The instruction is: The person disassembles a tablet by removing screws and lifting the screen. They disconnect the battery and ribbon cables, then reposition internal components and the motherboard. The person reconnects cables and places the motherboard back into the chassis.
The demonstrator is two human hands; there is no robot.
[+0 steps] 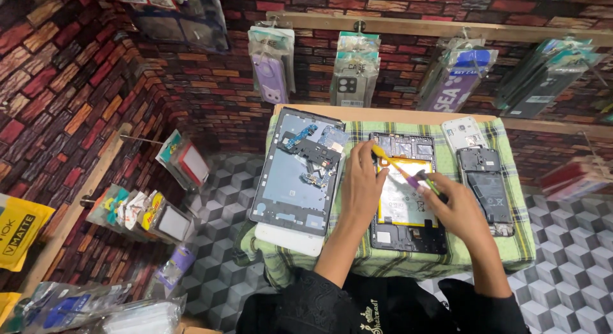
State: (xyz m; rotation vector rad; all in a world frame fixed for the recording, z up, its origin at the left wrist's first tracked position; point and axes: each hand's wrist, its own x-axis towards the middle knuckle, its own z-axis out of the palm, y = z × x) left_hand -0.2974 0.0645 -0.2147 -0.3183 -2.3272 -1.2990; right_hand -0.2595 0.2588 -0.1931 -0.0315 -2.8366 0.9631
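Observation:
An opened phone (408, 193) with a yellow-edged battery lies in the middle of a green checked cloth (396, 260). My left hand (363, 181) rests flat on the phone's left edge, fingers together, holding it down. My right hand (454, 203) grips a yellow and purple pry tool (399, 168), whose yellow tip sits at the phone's upper left near my left fingertips. Both sleeves are black.
A large opened tablet frame (295, 174) with loose circuit parts lies to the left on a white panel. Two more opened phones (484, 181) lie at the right. Packaged phone cases (271, 62) hang on the brick-pattern wall behind and at the left.

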